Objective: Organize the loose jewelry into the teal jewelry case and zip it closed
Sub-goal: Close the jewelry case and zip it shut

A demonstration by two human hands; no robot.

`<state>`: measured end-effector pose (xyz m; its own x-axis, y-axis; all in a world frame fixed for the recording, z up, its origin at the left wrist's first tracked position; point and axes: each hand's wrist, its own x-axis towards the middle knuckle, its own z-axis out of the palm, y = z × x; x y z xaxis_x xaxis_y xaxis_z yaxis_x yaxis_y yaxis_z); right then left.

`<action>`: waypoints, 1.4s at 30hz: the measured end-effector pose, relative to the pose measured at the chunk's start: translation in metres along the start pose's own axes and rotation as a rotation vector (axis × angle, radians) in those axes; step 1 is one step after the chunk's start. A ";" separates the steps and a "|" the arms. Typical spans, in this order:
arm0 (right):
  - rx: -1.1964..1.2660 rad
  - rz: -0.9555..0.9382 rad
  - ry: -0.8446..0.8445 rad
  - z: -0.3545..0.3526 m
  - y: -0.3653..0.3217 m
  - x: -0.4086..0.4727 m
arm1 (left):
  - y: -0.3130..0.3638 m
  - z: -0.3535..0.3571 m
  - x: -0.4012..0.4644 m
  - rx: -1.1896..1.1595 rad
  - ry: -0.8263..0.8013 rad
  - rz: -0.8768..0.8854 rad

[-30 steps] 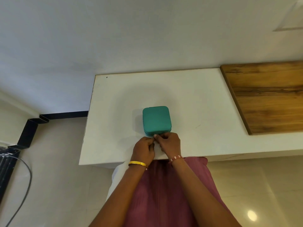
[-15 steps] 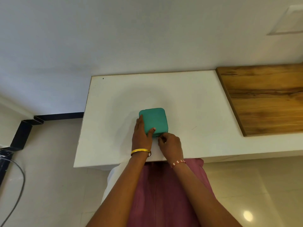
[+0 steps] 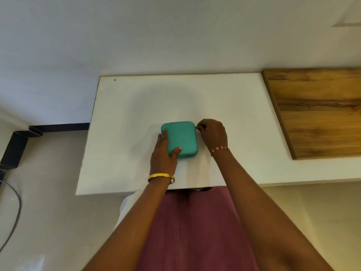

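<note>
The teal jewelry case [image 3: 182,136] lies flat on the white table [image 3: 224,106] with its lid down. My left hand [image 3: 163,153] rests on the case's near left corner, fingers along the left side and thumb on the lid. My right hand [image 3: 212,133] is at the case's far right corner, fingertips pinched together at the edge where the zip runs; the zip pull itself is too small to make out. No loose jewelry shows on the table.
A wooden board [image 3: 316,110] covers the table's right end. The wall stands just behind the table. A black bracket [image 3: 17,145] and a cable [image 3: 13,212] lie on the floor to the left.
My right hand has travelled from the case's near edge round the right side to the far right corner. My left hand moved onto the case's left side and holds it down.
</note>
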<state>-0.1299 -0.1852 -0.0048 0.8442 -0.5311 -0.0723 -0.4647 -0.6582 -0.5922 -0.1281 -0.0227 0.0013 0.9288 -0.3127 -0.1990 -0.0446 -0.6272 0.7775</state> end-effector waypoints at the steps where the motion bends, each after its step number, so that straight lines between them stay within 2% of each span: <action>1: 0.013 -0.021 -0.013 -0.001 0.000 0.007 | 0.000 -0.001 0.000 0.008 0.001 0.004; 6: 0.014 -0.124 -0.098 0.003 -0.007 0.029 | -0.002 -0.002 0.001 0.029 -0.001 0.026; 9: 0.085 -0.115 -0.092 0.012 -0.010 0.030 | -0.003 -0.003 0.001 0.032 0.001 0.030; 11: 0.241 -0.025 -0.008 0.015 -0.007 0.022 | -0.003 -0.003 0.002 0.044 -0.011 0.035; 14: 0.579 0.219 0.131 0.013 -0.006 0.000 | -0.002 -0.005 0.001 0.026 -0.024 0.027; 16: 0.682 0.343 0.186 0.015 -0.008 -0.018 | -0.002 -0.004 -0.001 -0.004 -0.023 0.018; 21: 0.665 0.343 0.148 0.019 -0.022 -0.078 | -0.008 -0.006 -0.010 -0.190 -0.007 -0.005; 26: 0.607 0.280 0.140 0.039 -0.039 -0.088 | -0.025 -0.022 -0.012 -0.252 0.053 -0.067; 42: 0.501 0.114 0.060 0.086 -0.109 0.024 | -0.047 -0.079 0.112 -0.255 0.141 -0.084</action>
<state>-0.0354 -0.0804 -0.0108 0.7720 -0.6240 -0.1213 -0.3556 -0.2657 -0.8961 0.0073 0.0283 -0.0104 0.9681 -0.1542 -0.1977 0.1114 -0.4420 0.8901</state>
